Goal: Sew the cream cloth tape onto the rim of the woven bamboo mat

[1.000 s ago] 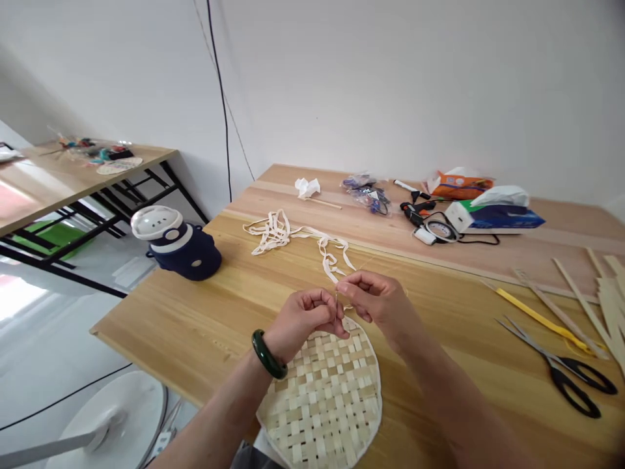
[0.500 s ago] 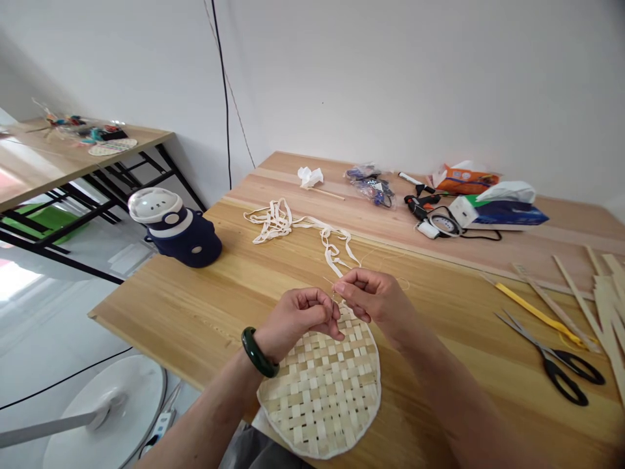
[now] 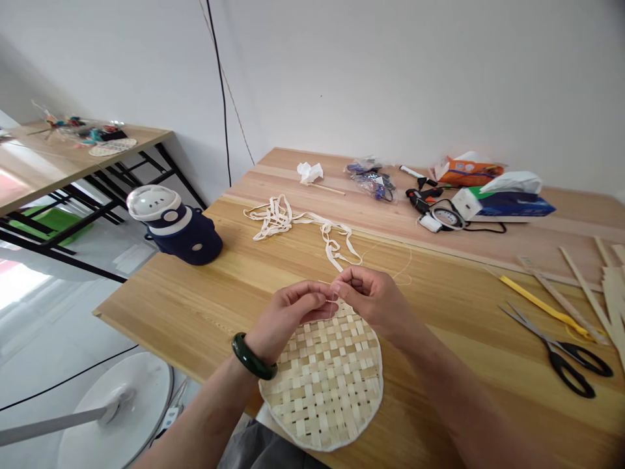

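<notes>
A round mat [image 3: 325, 378] of woven pale bamboo strips, edged with white tape, lies at the table's front edge under my hands. Over its far rim, my left hand [image 3: 297, 309], with a dark green bangle [image 3: 252, 357] on the wrist, is closed, thumb against fingers, on a fine pale thread [image 3: 333, 302]. The fingertips of my right hand [image 3: 374, 298] pinch the same thread just beside it. Whether a needle is between the fingertips is too small to tell. White tape [image 3: 336, 255] runs from behind the right hand to a loose heap.
Scissors [image 3: 556, 352], a yellow strip [image 3: 541, 306] and bamboo strips [image 3: 612, 296] lie at the right. A navy bottle [image 3: 183, 231] stands at the left. Along the back are a glue gun [image 3: 422, 198], tissue packs [image 3: 512, 202] and bagged items [image 3: 371, 179].
My left hand's fingers have straightened somewhat and moved slightly up. The right fingertips have come closer to the left ones. The view has shifted a little.
</notes>
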The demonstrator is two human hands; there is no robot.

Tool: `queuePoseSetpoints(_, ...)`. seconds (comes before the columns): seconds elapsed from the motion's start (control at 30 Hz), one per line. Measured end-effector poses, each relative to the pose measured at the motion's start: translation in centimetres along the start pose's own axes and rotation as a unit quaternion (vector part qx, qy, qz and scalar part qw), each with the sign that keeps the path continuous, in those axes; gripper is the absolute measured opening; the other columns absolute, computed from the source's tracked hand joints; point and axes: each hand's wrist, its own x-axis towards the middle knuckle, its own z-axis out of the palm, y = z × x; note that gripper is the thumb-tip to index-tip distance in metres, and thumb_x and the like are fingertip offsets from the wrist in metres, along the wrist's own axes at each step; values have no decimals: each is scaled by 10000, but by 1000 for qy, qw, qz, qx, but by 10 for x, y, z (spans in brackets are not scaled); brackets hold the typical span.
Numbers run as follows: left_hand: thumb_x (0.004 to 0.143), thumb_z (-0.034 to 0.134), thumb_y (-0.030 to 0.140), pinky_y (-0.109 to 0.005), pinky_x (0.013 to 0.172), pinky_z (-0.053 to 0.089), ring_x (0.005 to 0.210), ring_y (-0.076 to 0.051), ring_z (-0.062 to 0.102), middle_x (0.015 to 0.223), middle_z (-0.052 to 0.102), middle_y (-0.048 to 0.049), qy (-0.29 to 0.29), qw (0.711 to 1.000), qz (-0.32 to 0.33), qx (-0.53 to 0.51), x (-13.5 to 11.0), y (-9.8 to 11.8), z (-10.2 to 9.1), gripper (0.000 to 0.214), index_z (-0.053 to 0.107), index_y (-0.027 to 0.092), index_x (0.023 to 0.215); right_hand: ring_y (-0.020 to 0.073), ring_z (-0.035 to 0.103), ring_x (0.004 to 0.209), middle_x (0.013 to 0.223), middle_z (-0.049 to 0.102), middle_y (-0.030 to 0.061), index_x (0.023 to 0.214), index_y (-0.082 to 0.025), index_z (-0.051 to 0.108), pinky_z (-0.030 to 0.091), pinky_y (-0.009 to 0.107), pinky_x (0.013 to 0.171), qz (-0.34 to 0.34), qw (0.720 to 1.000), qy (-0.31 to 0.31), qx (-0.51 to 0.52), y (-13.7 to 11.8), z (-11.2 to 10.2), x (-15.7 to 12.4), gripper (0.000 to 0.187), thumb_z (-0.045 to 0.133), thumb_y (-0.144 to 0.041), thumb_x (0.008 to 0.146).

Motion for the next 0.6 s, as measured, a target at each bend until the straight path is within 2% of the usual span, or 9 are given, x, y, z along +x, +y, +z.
queuePoseSetpoints(0.07,721,773,318,-299,860,539,811,-149,694,836,749,-46,4,1000,0,3,-1,0,1,240,743,136,873,97,524,569,639,604,-21,727,-174,614,415,229,539,1,1000,10,6,0,0,0,180,611,-328,819)
queuePoseSetpoints(0.23,723,785,323,-223,714,494,686,-100,607,678,695,-13,-6,997,53,57,-2,3,7,210,727,122,739,109,559,601,662,610,-15,736,-173,604,440,240,574,1,999,7,37,-2,0,0,179,620,-328,824)
queuePoseSetpoints(0.3,731,777,330,-223,700,483,674,-99,592,667,689,-12,6,995,63,76,-2,4,8,218,719,119,726,95,515,584,649,582,-24,735,-174,616,405,224,545,-10,998,40,44,-4,-1,-1,176,638,-328,817)
queuePoseSetpoints(0.43,724,780,342,-249,721,494,677,-113,598,671,691,-13,31,994,71,83,4,10,12,230,709,124,732,78,398,537,590,501,-38,761,-170,670,302,216,474,-12,988,148,45,-8,-8,0,187,679,-354,792)
queuePoseSetpoints(0.6,721,789,346,-259,733,507,661,-114,597,668,678,-3,18,990,117,75,28,24,15,228,705,137,755,52,305,484,554,466,-47,723,-162,695,221,215,435,-30,981,182,61,-9,-23,2,192,713,-348,771)
